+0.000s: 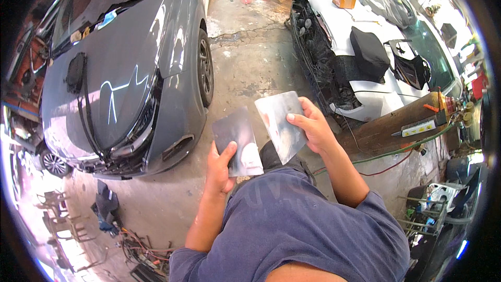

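- Left hand point(219, 167) clasps a grey metal spreader blade point(237, 138), long axis upright
- Right hand point(312, 125) pinches a second spreader blade point(281, 125), tilted left, beside it

Two smooth, dull-shiny metal blades point(237, 141) point(282, 122); rough concrete floor point(250, 57).

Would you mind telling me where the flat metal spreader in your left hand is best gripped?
Probably by its lower edge, coming from below, much as the left hand holds the left spreader now: thumb on the face, fingers behind. It is a thin flat sheet held upright, so a pinch across its faces suits it, leaving the upper edge free. The right hand pinches the other spreader at its side.
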`<state>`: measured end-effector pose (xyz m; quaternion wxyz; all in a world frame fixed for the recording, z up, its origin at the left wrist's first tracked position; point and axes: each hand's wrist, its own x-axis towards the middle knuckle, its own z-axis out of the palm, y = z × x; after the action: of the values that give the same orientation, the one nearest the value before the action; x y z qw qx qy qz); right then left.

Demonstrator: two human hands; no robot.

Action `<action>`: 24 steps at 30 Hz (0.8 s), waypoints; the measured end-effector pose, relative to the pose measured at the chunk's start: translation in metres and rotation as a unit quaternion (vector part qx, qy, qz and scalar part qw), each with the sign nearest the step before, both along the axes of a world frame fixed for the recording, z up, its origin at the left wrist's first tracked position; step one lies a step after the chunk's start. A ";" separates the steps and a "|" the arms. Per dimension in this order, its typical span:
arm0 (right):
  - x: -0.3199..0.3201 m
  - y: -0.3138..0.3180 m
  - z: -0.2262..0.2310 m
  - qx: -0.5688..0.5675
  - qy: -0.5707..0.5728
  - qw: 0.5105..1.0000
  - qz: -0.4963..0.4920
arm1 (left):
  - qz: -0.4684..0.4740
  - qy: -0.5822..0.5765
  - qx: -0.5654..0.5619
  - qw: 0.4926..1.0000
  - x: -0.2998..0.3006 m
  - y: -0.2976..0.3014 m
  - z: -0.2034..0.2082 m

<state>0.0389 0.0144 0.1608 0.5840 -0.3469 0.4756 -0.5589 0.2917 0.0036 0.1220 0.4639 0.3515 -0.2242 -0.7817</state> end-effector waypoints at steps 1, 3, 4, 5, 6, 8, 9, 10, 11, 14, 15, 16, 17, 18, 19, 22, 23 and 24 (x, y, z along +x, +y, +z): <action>-0.002 -0.010 -0.003 0.007 -0.018 1.000 0.011 | -0.018 0.003 0.005 1.000 -0.006 -0.005 -0.003; -0.009 -0.031 -0.006 0.022 -0.022 0.999 0.028 | -0.056 0.031 0.027 0.998 -0.019 -0.018 -0.001; -0.011 -0.042 -0.004 0.027 -0.033 0.998 0.038 | -0.075 0.042 0.034 0.996 -0.024 -0.024 -0.003; -0.014 -0.054 -0.002 0.032 -0.044 0.997 0.048 | -0.093 0.052 0.041 0.993 -0.030 -0.032 -0.005; -0.018 -0.067 -0.001 0.027 -0.049 0.997 0.050 | -0.105 0.038 0.049 0.992 -0.037 -0.040 -0.003; -0.035 -0.098 -0.001 0.019 -0.058 0.997 0.053 | -0.115 0.029 0.057 0.991 -0.060 -0.062 0.002; -0.046 -0.111 -0.005 0.013 -0.058 0.997 0.053 | -0.120 0.024 0.061 0.991 -0.072 -0.075 0.004; -0.059 -0.127 -0.010 0.005 -0.057 0.997 0.052 | -0.126 0.034 0.062 0.990 -0.085 -0.090 0.006; -0.073 -0.142 -0.015 -0.003 -0.055 0.997 0.052 | -0.126 0.029 0.061 0.990 -0.098 -0.106 0.007; -0.121 -0.182 -0.032 0.000 -0.068 0.996 0.052 | -0.129 0.016 0.056 0.990 -0.143 -0.163 0.010; -0.140 -0.193 -0.039 0.001 -0.069 0.997 0.045 | -0.135 0.015 0.056 0.989 -0.159 -0.184 0.009; -0.157 -0.201 -0.046 0.007 -0.072 0.997 0.036 | -0.142 0.012 0.060 0.988 -0.174 -0.203 0.009; -0.175 -0.207 -0.050 0.012 -0.075 0.997 0.027 | -0.149 0.001 0.060 0.987 -0.190 -0.221 0.013; -0.192 -0.213 -0.050 0.030 -0.098 0.994 0.024 | -0.156 -0.010 0.059 0.986 -0.207 -0.239 0.018; -0.212 -0.217 -0.053 0.032 -0.099 0.995 0.014 | -0.166 -0.017 0.057 0.984 -0.226 -0.256 0.021; -0.263 -0.230 -0.062 0.028 -0.098 0.995 -0.011 | -0.167 -0.023 0.037 0.985 -0.279 -0.303 0.025; -0.280 -0.234 -0.063 0.038 -0.085 0.996 -0.006 | -0.158 -0.030 0.020 0.987 -0.295 -0.317 0.027; -0.298 -0.238 -0.063 0.048 -0.073 0.996 -0.001 | -0.150 -0.038 0.003 0.988 -0.311 -0.330 0.028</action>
<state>-0.2595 -0.2236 0.0975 0.6326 -0.2765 0.4584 -0.5596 -0.0194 -0.3263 0.1500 0.3313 0.3444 -0.2891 -0.8295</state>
